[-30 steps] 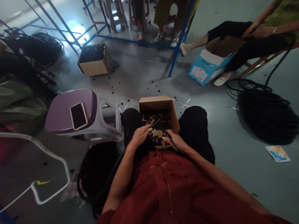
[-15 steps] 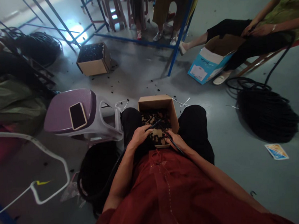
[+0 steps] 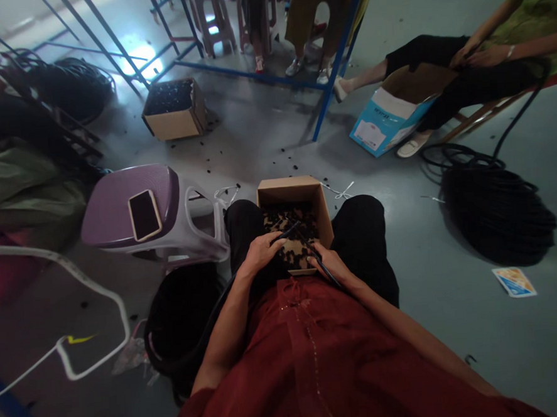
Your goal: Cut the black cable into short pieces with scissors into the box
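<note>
My left hand (image 3: pixel 262 250) is closed round a black cord (image 3: pixel 291 230), whose end points over an open cardboard box (image 3: pixel 323 215) between my knees. Along my left forearm the cord appears to run back toward a dark coil (image 3: pixel 186 321) on the floor. My right hand (image 3: pixel 329 262) grips a slim dark hand tool (image 3: pixel 328 272), its thin tip close to the cord's end. Whether it is scissors or snips, I cannot tell. Many short black pieces (image 3: pixel 293 258) lie scattered inside the box.
A purple stool (image 3: pixel 108 206) with a phone (image 3: pixel 145 215) stands to my left. A box of black pieces (image 3: pixel 174 123) sits beyond it. On the right are a blue box (image 3: pixel 377 124), a seated person (image 3: pixel 486 51) and a black cord coil (image 3: pixel 500 214). A blue frame (image 3: pixel 322 111) stands ahead.
</note>
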The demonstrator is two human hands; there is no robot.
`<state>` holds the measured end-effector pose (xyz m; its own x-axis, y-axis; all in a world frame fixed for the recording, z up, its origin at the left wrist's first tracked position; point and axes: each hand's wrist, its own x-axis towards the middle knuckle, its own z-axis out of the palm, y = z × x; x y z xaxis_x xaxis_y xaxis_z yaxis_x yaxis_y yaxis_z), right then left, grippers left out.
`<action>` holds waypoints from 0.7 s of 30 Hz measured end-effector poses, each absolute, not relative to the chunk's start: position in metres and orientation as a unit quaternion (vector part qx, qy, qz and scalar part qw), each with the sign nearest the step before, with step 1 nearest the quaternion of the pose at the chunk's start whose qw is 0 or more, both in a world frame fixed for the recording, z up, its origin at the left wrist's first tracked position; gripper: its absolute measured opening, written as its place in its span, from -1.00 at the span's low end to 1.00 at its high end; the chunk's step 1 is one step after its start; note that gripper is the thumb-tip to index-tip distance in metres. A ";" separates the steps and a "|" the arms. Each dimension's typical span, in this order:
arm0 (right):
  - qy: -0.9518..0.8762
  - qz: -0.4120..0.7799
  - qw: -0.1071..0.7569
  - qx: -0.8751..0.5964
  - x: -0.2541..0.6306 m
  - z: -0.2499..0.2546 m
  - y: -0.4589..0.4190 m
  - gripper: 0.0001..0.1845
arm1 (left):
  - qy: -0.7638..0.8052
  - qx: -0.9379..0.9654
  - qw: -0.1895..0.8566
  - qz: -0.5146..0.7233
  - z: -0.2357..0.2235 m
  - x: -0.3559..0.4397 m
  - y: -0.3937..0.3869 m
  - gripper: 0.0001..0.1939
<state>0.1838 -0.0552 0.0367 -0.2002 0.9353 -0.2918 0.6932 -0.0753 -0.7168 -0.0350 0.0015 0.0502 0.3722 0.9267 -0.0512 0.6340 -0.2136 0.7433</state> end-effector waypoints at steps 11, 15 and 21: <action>-0.670 0.407 0.150 -0.602 0.188 0.036 -0.050 -0.72 | 0.519 0.742 0.361 0.223 0.048 -0.036 0.002 -0.67; -0.670 0.405 0.146 -0.605 0.188 0.040 -0.052 -0.74 | 0.516 0.746 0.360 0.218 0.047 -0.036 0.002 -0.67; -0.662 0.400 0.140 -0.618 0.188 0.040 -0.057 -0.77 | 0.520 0.748 0.354 0.211 0.047 -0.036 0.001 -0.66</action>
